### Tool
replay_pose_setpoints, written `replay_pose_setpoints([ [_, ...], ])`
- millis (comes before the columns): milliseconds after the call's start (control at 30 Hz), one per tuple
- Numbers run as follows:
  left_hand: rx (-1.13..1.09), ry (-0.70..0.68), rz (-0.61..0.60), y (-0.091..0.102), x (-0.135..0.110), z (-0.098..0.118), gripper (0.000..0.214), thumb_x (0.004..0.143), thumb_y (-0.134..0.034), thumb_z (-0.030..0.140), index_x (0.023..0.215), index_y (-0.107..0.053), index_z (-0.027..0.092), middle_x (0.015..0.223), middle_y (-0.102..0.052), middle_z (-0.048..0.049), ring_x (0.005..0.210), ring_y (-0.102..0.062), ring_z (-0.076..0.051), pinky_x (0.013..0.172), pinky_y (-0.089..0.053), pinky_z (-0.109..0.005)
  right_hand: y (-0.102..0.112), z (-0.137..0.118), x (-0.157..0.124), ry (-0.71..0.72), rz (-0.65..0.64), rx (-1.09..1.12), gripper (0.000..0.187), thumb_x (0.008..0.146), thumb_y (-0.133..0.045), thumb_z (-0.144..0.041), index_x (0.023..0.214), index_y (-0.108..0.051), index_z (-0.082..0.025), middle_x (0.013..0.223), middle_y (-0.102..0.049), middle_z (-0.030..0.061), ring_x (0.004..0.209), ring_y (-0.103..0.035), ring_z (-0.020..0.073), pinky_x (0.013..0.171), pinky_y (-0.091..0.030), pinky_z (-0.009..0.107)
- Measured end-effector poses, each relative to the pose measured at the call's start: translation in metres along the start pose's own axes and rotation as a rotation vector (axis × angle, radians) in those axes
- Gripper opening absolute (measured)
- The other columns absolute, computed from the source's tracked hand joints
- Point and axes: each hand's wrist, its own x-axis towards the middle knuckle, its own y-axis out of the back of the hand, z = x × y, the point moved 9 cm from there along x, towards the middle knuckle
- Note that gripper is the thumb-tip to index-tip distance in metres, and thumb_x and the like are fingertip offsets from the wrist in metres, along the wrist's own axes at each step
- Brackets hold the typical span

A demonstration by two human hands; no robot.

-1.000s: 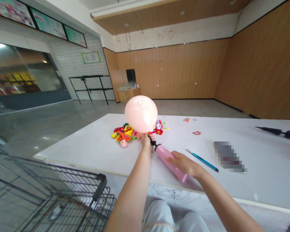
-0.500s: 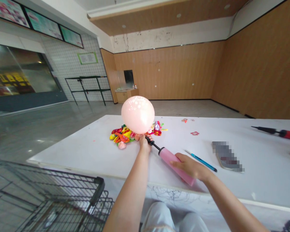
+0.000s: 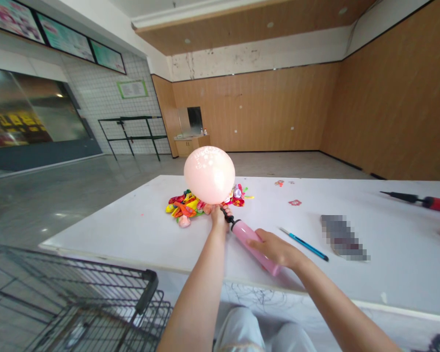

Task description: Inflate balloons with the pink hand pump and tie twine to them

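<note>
A pale pink inflated balloon (image 3: 209, 175) with a light print on top stands over the table, its lower end at my left hand (image 3: 219, 215). That hand is closed round the black front end of the balloon pump, right under the balloon; the balloon's neck is hidden by the fingers. My right hand (image 3: 273, 247) wraps the pink barrel of the balloon pump (image 3: 245, 233), which slants down toward the table's front edge. Behind and beside my left hand lies a pile of limp, many-coloured balloons (image 3: 186, 206).
On the white table (image 3: 124, 230) to the right lie a blue pen-like tool (image 3: 308, 245), a blurred-out phone (image 3: 342, 237), a red pump (image 3: 438, 204) with a black nozzle and small red pieces (image 3: 295, 202). A black wire cart (image 3: 106, 293) stands at the front left.
My right hand has pushed the pink barrel up and left toward my left hand, so the black rod between them is now mostly inside. The balloon looks about the same size.
</note>
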Motion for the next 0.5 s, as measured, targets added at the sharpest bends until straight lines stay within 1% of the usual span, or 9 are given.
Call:
replay_pose_setpoints([
  [133,0.021,-0.036,0.081,0.002,0.002,0.006,0.019,0.089,-0.043,0.016,0.071,-0.038,0.02,0.053,-0.038,0.0054,0.036,-0.036,-0.005,0.036,-0.023,-0.014,0.006,0.021,-0.037,-0.002,-0.042,0.083,0.031,0.091,-0.041,-0.046,0.092,-0.055,-0.018,0.095,-0.064,0.0084,0.084,-0.058,0.0221,0.072,-0.04,0.03],
  [200,0.018,-0.025,0.087,0.001,0.002,0.006,0.019,0.089,-0.043,0.016,0.07,-0.038,0.019,0.053,-0.038,0.0053,0.037,-0.036,-0.006,0.036,-0.024,-0.014,0.009,0.028,-0.051,0.007,-0.05,0.114,0.034,0.09,-0.042,-0.051,0.091,-0.054,-0.02,0.093,-0.063,0.006,0.082,-0.057,0.0215,0.07,-0.041,0.03],
  [267,0.023,-0.004,0.072,-0.001,0.003,0.004,0.02,0.088,-0.045,0.016,0.07,-0.039,0.019,0.053,-0.038,0.005,0.038,-0.037,-0.006,0.037,-0.026,-0.015,0.012,0.034,-0.058,-0.002,-0.047,0.134,0.037,0.088,-0.043,-0.056,0.089,-0.055,-0.021,0.09,-0.062,0.0047,0.08,-0.056,0.0213,0.068,-0.041,0.03],
  [367,0.021,0.006,0.06,-0.002,0.004,0.002,0.022,0.09,-0.047,0.02,0.069,-0.039,0.019,0.053,-0.039,0.0045,0.039,-0.038,-0.007,0.038,-0.029,-0.016,0.014,0.035,-0.053,-0.018,-0.038,0.141,0.035,0.085,-0.048,-0.055,0.085,-0.054,-0.02,0.083,-0.06,0.004,0.075,-0.055,0.0208,0.065,-0.04,0.031],
  [433,0.009,-0.004,0.048,-0.002,0.003,0.002,0.023,0.09,-0.048,0.022,0.069,-0.04,0.019,0.053,-0.039,0.0044,0.04,-0.039,-0.007,0.039,-0.03,-0.017,0.015,0.029,-0.04,-0.01,-0.025,0.127,0.031,0.085,-0.05,-0.05,0.082,-0.053,-0.02,0.082,-0.06,0.0042,0.073,-0.054,0.0201,0.064,-0.039,0.03],
  [500,-0.003,-0.005,0.012,-0.004,0.003,-0.001,0.023,0.089,-0.052,0.023,0.069,-0.041,0.019,0.054,-0.04,0.0044,0.042,-0.039,-0.007,0.041,-0.032,-0.017,0.015,0.022,-0.024,-0.002,-0.005,0.109,0.026,0.086,-0.049,-0.044,0.08,-0.052,-0.019,0.083,-0.06,0.0049,0.072,-0.054,0.0193,0.063,-0.038,0.029],
])
